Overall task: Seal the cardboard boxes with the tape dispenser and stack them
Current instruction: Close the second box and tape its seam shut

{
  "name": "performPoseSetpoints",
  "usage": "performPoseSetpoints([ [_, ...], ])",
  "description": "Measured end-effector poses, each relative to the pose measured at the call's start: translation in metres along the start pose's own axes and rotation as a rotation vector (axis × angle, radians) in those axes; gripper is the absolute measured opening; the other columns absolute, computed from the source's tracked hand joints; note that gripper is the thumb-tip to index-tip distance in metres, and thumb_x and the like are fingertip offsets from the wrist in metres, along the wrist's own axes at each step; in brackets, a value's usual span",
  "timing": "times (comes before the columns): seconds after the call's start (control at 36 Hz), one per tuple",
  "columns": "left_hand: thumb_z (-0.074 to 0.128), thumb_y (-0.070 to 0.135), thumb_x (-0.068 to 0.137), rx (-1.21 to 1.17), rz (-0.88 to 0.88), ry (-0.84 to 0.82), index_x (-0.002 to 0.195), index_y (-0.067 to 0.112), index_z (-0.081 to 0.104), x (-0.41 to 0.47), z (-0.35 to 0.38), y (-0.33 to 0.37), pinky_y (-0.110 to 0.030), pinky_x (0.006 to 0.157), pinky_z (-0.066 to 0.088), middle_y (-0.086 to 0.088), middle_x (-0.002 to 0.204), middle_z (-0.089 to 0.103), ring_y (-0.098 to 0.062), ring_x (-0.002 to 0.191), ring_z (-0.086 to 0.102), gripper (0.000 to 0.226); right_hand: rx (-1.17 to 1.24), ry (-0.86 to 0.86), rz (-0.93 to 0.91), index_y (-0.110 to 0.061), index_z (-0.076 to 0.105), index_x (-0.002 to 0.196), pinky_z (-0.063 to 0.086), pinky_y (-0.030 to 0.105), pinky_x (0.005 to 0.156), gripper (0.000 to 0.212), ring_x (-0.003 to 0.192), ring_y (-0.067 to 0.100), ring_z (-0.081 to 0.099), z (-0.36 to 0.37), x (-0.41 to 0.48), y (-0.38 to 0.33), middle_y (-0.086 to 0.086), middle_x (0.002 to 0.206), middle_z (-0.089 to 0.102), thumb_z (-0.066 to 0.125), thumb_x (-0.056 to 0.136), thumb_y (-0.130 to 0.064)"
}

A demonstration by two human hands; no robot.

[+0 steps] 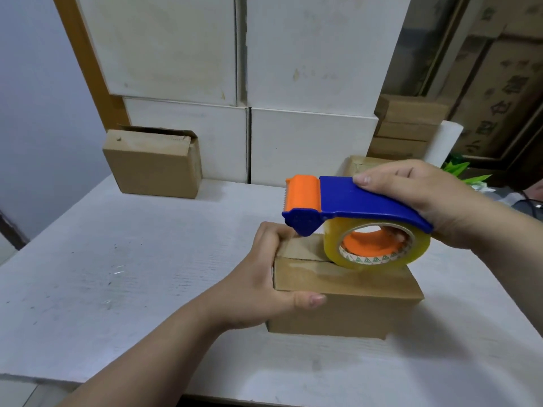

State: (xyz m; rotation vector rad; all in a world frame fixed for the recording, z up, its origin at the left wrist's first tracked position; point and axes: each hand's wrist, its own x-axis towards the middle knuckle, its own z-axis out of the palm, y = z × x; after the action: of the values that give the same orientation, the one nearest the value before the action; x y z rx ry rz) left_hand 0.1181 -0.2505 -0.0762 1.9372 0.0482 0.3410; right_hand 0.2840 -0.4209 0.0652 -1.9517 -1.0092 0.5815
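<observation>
I am looking down at a white table [123, 259]. My left hand [258, 286] is gripping the left end of the box [346, 312] at 5 o'clock, thumb on the front, fingers curled over the top. My right hand [423, 201] is wrapping around the blue dispenser [352, 204], and its tape roll [376, 245] is touching the box top near the flap seam. Another box [152, 165] is sitting open at 10 o'clock, well apart. White boxes [293, 83] are standing behind
</observation>
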Motion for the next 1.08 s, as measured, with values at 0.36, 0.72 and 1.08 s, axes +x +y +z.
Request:
performPoseSetpoints([
  [0.36,0.089,0.047,0.075,0.07,0.005,-0.026,0.144,0.033,0.037,-0.001,-0.003,-0.006,-0.028,0.106,0.048,0.009,0.143,0.035,-0.009,0.133,0.05,0.088,-0.251,-0.168,0.039,-0.024,0.084,0.096,0.06,0.037,0.076,0.051,0.082,0.025,0.079,-0.032,0.002,-0.008,0.002,0.091,0.083,0.067,0.073,-0.066],
  [0.72,0.088,0.045,0.078,0.144,-0.004,-0.068,0.148,0.032,0.032,-0.001,-0.008,-0.005,-0.019,0.106,0.046,0.011,0.143,0.032,-0.004,0.136,0.046,0.091,-0.367,-0.321,0.036,-0.03,0.083,0.096,0.062,0.035,0.074,0.062,0.085,0.023,0.079,-0.047,0.005,-0.009,-0.001,0.093,0.082,0.064,0.065,-0.08],
  [1.08,0.087,0.053,0.075,0.225,-0.039,-0.107,0.145,0.041,0.034,-0.008,-0.032,-0.004,-0.018,0.109,0.041,0.021,0.141,0.034,0.002,0.136,0.042,0.088,-0.364,-0.281,0.188,-0.037,0.083,0.097,0.06,0.055,0.091,0.085,0.091,0.021,0.077,-0.072,-0.025,0.029,-0.002,0.096,0.082,0.063,0.046,-0.102],
])
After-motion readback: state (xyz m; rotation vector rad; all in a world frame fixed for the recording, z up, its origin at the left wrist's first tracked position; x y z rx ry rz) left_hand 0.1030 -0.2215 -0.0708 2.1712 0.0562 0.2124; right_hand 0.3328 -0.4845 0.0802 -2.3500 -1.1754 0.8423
